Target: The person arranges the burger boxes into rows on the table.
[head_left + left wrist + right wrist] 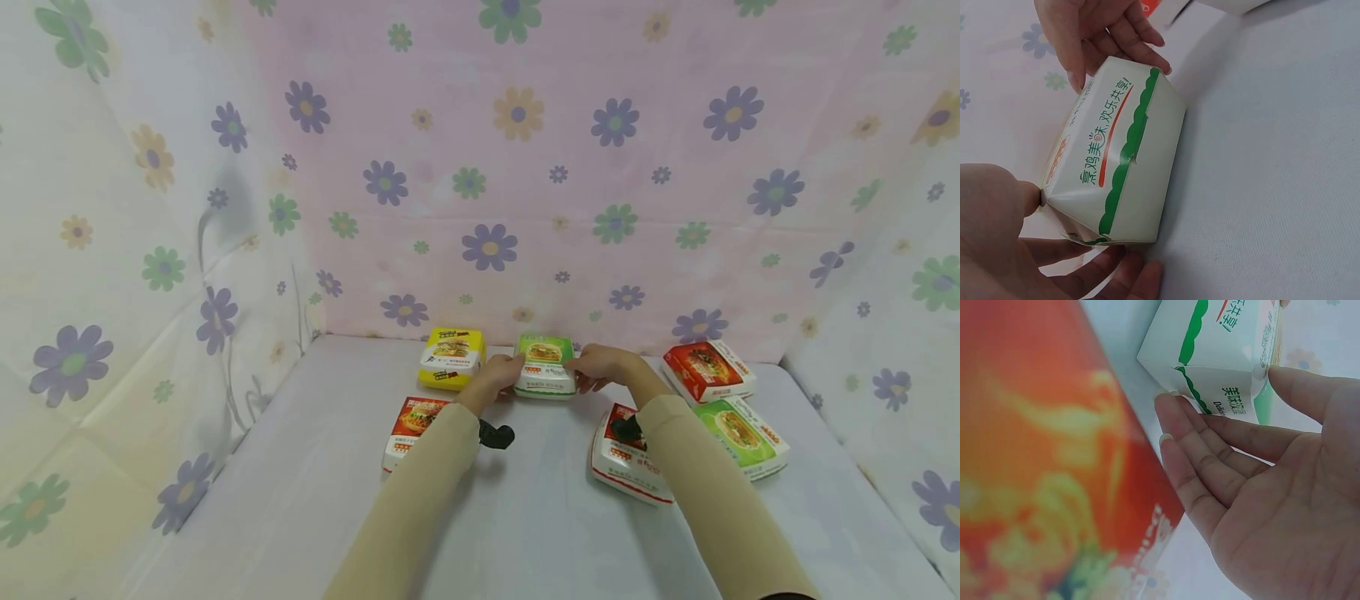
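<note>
A green-and-white burger box (pixel 544 382) sits on the table near the back wall, its lid printed with a burger. At its left end my left hand (pixel 495 379) grips it, thumb on the upper edge and fingers along the side near the table. My right hand (pixel 604 363) holds the opposite end. In the left wrist view the box (pixel 1116 156) shows its white front with green scalloped trim, between the left hand (pixel 1004 237) and the other hand. The right wrist view has the thumb and fingers of the right hand (pixel 1272 462) at the box's end corner.
Left of the held box stand a yellow burger box (pixel 452 358) and, nearer, a red-and-white box (pixel 408 425). To the right are a red box (pixel 708 371), another green box (pixel 742 437) and a red-and-white box (pixel 626 467) partly under my right forearm. Flowered cloth walls (pixel 517 208) enclose the table.
</note>
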Action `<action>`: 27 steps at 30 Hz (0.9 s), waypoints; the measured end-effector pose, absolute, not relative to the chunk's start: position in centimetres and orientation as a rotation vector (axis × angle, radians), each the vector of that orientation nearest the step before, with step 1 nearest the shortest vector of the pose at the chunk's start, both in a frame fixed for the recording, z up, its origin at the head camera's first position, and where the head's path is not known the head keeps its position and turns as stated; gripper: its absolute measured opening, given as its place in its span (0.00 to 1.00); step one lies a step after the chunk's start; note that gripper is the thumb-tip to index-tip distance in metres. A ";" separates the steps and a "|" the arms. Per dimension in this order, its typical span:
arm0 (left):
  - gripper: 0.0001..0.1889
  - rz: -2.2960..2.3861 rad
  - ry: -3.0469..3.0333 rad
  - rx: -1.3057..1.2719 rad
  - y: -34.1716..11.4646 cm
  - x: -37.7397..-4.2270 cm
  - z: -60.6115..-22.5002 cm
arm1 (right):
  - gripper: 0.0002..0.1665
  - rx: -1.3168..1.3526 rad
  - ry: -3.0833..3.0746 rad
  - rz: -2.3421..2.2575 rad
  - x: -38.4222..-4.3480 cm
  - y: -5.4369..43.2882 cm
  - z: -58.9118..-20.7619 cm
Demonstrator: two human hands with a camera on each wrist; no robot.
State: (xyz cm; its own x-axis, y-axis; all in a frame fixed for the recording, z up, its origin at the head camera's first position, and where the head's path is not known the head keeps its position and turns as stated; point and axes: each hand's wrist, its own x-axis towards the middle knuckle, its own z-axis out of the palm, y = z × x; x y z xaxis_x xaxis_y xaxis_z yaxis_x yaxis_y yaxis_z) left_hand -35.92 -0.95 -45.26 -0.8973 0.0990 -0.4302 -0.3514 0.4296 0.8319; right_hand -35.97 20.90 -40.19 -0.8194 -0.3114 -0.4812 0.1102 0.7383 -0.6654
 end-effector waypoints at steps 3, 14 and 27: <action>0.32 1.458 2.272 -0.206 -1.0 -36.1 -45.3 | 0.19 -0.138 2.354 -0.948 -36.0 20.9 -40.1; 0.36 1.432 2.336 -0.208 -1.0 -36.2 -45.4 | 0.30 -0.180 2.449 -0.834 -35.4 21.8 -39.0; 0.38 1.256 2.677 0.142 0.1 -34.0 -40.5 | 0.29 -0.373 2.547 -0.731 -32.8 24.4 -36.2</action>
State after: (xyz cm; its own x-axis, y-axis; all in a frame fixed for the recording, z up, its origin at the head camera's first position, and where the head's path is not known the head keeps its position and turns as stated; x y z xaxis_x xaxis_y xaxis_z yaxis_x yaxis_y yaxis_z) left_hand -34.02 0.13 -40.47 -0.9791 0.1627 -0.1224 0.0098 0.6383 0.7697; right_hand -32.85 24.40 -36.22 -0.8569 -0.3740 -0.3546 -0.1290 0.8218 -0.5550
